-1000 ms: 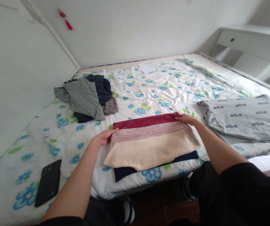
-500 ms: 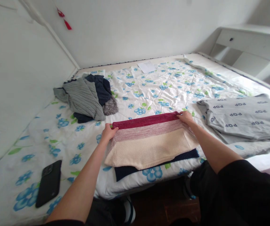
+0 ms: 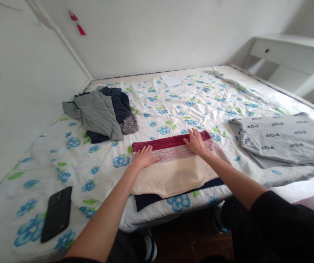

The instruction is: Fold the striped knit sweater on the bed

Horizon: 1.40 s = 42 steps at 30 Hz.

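A folded knit sweater point(image 3: 173, 171) with dark red, pink and cream bands lies on the flowered bedspread point(image 3: 178, 106) near the bed's front edge, a dark blue layer showing beneath it. My left hand point(image 3: 144, 157) lies flat and open on the sweater's left part, fingers spread. My right hand point(image 3: 196, 142) lies flat and open on the red and pink bands at the right. Neither hand grips anything.
A pile of grey and navy clothes point(image 3: 102, 113) sits at the back left. A grey garment printed "POP" point(image 3: 280, 140) lies at the right. A black phone point(image 3: 56, 213) rests at the front left. A white paper point(image 3: 170, 79) lies near the far wall. White drawers point(image 3: 288, 54) stand at the right.
Both hands let go of the sweater's far corners and moved inward, and now lie flat on its top. The sweater lies flatter on the bed.
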Available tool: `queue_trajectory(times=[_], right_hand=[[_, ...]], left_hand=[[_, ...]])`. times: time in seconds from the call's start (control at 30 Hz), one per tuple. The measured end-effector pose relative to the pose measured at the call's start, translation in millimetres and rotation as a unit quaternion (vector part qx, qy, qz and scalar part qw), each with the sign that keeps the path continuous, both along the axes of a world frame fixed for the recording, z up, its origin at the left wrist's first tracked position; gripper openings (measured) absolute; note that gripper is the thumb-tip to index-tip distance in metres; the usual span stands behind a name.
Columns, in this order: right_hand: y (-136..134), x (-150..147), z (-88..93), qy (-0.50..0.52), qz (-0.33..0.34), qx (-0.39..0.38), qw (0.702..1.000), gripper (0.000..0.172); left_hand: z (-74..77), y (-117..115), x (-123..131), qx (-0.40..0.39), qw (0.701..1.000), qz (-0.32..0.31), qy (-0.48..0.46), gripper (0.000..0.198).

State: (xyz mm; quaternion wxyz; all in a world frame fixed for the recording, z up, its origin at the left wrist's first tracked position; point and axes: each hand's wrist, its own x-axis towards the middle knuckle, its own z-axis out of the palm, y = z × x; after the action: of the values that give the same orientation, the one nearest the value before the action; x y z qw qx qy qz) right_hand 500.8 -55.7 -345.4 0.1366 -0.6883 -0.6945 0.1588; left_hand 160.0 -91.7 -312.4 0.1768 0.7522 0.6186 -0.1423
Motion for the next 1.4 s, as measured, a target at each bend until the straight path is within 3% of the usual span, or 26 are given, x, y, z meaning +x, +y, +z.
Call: queue_trajectory(times=[0.13,0.23,0.3,0.4,0.53,0.73,0.9,1.0,1.17,1.4], right_hand=[[-16,-100,2.6,0.041,0.167,-0.015,0.985,0.086],[-17,-162,4.6,0.054,0.238,-0.016,0.970,0.082],[-14,-185,2.5,0.050,0.258,-0.038,0.964,0.075],[-8,-187,-5.2,0.037,0.289,-0.057,0.955,0.069],[-4,-145,-12.1,0.024,0.296,-0.046,0.954,0.079],[1,-38,-12.5,-0.002,0.264,-0.073,0.962,0.083],[11,64,-16.3,-0.053,0.188,-0.101,0.976,0.080],[17,107,-21.6,-0.059,0.121,-0.119,0.984,0.077],[30,129,-34.6,-0.038,0.045,-0.127,0.990,0.072],[50,144,-40.9,-0.006,0.005,-0.033,0.999,0.056]], left_hand=[[-3.8,0,-2,0.017,1.000,0.024,0.001,0.107],[-10.0,-1,-6,0.028,0.999,0.043,0.005,0.108],[-13.9,1,-9,0.023,0.998,0.059,0.015,0.109],[-17.6,5,-10,0.015,0.996,0.081,0.023,0.116],[-19.2,9,-10,0.025,0.995,0.092,0.014,0.134],[-18.6,9,-11,0.027,0.996,0.090,0.012,0.141],[-18.3,8,-12,0.030,0.995,0.090,0.006,0.141],[-19.9,9,-13,0.027,0.995,0.097,-0.001,0.144],[-24.3,11,-15,0.022,0.996,0.091,-0.007,0.147],[-24.8,12,-16,0.018,0.996,0.090,-0.013,0.145]])
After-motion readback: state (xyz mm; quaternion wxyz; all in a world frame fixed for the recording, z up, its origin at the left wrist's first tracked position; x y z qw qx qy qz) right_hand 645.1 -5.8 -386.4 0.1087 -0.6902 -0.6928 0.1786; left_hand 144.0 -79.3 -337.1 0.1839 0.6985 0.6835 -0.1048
